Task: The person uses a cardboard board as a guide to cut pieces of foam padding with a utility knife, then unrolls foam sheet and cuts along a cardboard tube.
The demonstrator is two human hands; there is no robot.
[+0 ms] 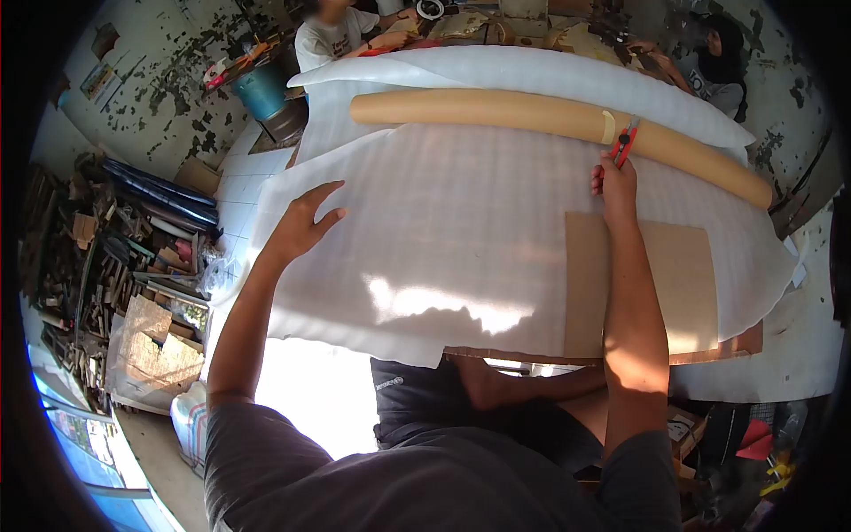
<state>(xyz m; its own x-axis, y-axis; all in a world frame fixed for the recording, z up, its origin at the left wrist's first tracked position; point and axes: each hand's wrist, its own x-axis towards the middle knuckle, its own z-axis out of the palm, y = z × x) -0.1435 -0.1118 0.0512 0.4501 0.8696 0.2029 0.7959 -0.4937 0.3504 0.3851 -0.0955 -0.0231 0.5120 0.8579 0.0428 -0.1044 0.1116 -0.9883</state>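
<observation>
A wide sheet of white foam (443, 213) lies spread over the table in front of me. My left hand (308, 223) hovers over or rests on its left part, thumb and fingers apart, holding nothing. In my right hand (615, 182) is a red utility knife (626, 142), pointing away from me near the roll of brown paper (496, 106). That roll stretches across the far part of the foam, with a strip of tape (609, 127) on it. Under my right forearm lies a flat piece of cardboard (683, 275).
Behind the brown roll is a folded or rolled length of white foam (532, 71). Two people sit beyond the table, one in a white shirt (324, 43), one at the right. Scrap wood (97, 275) is piled at left, near a blue drum (263, 91).
</observation>
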